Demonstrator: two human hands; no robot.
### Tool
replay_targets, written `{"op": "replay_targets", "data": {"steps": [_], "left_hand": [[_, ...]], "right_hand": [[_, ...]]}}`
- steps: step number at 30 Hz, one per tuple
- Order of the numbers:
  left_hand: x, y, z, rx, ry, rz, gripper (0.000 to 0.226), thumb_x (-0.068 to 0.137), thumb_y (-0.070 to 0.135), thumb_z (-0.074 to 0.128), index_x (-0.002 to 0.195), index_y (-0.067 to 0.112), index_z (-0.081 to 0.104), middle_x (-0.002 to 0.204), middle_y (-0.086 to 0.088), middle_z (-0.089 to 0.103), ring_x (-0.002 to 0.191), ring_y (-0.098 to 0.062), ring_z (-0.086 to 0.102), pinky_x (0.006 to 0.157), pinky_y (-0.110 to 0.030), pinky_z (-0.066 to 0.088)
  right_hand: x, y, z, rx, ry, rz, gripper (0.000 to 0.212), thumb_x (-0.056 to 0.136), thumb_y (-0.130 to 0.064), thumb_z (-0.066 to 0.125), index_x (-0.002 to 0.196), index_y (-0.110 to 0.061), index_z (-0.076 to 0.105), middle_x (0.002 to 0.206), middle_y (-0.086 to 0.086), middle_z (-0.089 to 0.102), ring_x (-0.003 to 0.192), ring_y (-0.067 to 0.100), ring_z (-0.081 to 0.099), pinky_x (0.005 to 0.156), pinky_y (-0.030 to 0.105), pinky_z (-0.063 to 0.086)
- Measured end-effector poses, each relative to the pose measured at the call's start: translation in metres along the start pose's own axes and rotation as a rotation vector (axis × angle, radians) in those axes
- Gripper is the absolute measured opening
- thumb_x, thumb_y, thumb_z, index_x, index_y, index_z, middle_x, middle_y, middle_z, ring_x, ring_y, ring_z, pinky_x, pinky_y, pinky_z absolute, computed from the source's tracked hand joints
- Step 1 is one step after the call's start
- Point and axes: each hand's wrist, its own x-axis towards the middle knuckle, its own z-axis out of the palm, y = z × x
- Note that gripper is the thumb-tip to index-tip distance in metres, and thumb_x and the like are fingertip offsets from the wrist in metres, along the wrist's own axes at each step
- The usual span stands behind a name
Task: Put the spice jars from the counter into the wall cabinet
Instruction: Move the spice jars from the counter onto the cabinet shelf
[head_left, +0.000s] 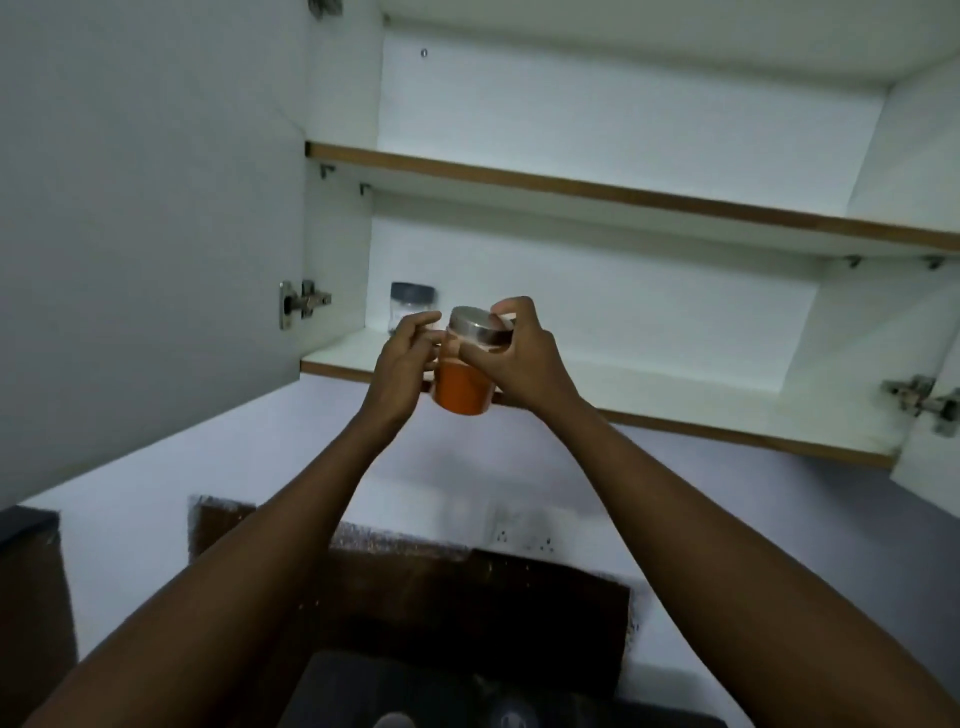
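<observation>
A clear spice jar (464, 387) with orange powder and a metal lid is held up in front of the open wall cabinet's lower shelf (649, 395). My right hand (511, 358) grips it around the lid and upper part. My left hand (408, 358) rests against its left side with fingers curled. Another clear jar with a dark lid (412, 306) stands at the back left of the lower shelf.
The cabinet's left door (145, 234) stands open, and the edge of the right door (930, 441) shows at the right. The upper shelf (623, 192) spans the cabinet. Below are a white wall with a socket (524, 535), a brown backsplash and a dark counter.
</observation>
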Motion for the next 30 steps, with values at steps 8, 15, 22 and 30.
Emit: {"op": "replay_targets", "data": {"steps": [8, 15, 22, 30], "left_hand": [[0.099, -0.003, -0.01, 0.352, -0.218, -0.119, 0.026, 0.092, -0.002, 0.048, 0.108, -0.002, 0.068, 0.095, -0.022, 0.067, 0.09, -0.03, 0.061, 0.083, -0.046, 0.057], [0.121, -0.05, -0.026, 0.432, -0.123, -0.193, 0.025, 0.086, -0.01, 0.061, 0.106, -0.005, 0.075, 0.108, -0.019, 0.075, 0.094, -0.025, 0.067, 0.08, -0.03, 0.055], [0.131, -0.069, -0.025, 0.432, -0.033, -0.204, 0.02, 0.088, -0.005, 0.067, 0.101, 0.003, 0.079, 0.108, -0.013, 0.078, 0.105, -0.026, 0.071, 0.105, -0.041, 0.055], [0.141, -0.077, -0.027, 0.572, -0.032, -0.212, 0.039, 0.085, 0.0, 0.073, 0.124, 0.004, 0.069, 0.129, -0.012, 0.069, 0.12, -0.029, 0.064, 0.105, -0.036, 0.051]], "right_hand": [[0.083, 0.015, 0.018, -0.085, -0.101, 0.02, 0.061, 0.076, -0.044, 0.083, 0.118, -0.023, 0.044, 0.099, -0.005, 0.064, 0.086, 0.007, 0.064, 0.065, 0.022, 0.047], [0.119, 0.037, 0.033, -0.204, -0.151, -0.137, 0.039, 0.084, -0.016, 0.081, 0.12, -0.009, 0.067, 0.117, 0.009, 0.068, 0.099, 0.018, 0.062, 0.081, 0.016, 0.051], [0.139, 0.051, 0.032, -0.613, -0.107, -0.238, 0.036, 0.09, -0.003, 0.068, 0.123, -0.019, 0.068, 0.122, 0.006, 0.064, 0.119, 0.027, 0.051, 0.095, 0.039, 0.05], [0.122, 0.065, 0.053, -0.436, 0.001, -0.241, 0.04, 0.088, -0.019, 0.064, 0.128, -0.012, 0.059, 0.125, 0.007, 0.064, 0.12, 0.026, 0.05, 0.096, 0.044, 0.053]]}}
